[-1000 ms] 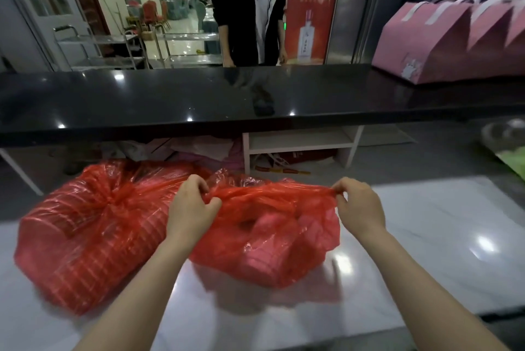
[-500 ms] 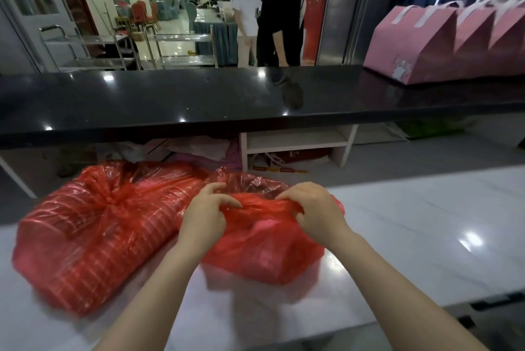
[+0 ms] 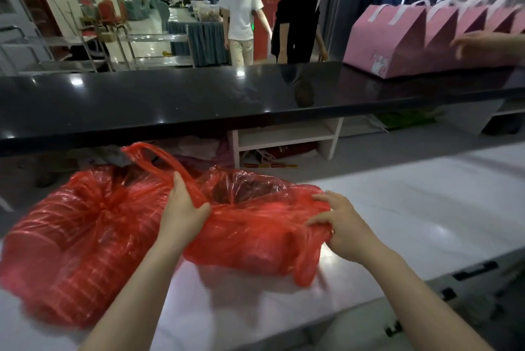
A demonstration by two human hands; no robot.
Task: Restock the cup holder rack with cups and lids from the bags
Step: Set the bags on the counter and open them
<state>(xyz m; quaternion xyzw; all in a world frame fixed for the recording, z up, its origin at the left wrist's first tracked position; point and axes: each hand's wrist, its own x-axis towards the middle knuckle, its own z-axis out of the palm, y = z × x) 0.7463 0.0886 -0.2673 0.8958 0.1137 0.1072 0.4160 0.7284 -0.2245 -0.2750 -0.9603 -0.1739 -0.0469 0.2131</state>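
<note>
Step in hand, by judgement: opening the smaller red bag (image 3: pixel 255 237), lying on the white worktop (image 3: pixel 426 208) just right of the larger tied red bag (image 3: pixel 71 242). Left hand (image 3: pixel 181 211) pinching a handle loop at the mouth; right hand (image 3: pixel 341 225), fingers (image 3: pixel 318 220) curled into bunched plastic. Advised: spread mouth evenly, avoid tearing. Contents indistinct.

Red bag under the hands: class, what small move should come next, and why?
Probably pull the red bag wider: the left hand grips one handle, the right hand pinches the other edge, and its mouth gapes only partly.
</note>
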